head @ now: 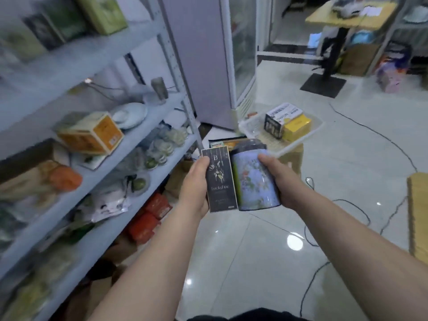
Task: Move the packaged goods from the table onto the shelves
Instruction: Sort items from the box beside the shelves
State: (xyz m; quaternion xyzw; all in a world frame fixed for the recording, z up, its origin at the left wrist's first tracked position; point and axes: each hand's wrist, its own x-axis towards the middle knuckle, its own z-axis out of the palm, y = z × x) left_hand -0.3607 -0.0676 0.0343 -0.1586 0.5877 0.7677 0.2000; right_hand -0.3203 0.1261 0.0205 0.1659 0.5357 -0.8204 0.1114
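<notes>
Forearms (159,256) outstretched, fingers mostly hidden: my left hand (195,184) clasps the black box (220,179), my right hand (280,181) the floral tin (254,181).

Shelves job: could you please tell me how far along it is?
Done: the shelves hold goods, such as an orange box. In hand: the left grip holds a black box, the right grip a flowered tin. Left: a yellow box and a black-and-white box wait in the tray.

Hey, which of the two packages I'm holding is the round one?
The blue floral tin in your right hand; the black box in your left hand is flat and rectangular.
</notes>
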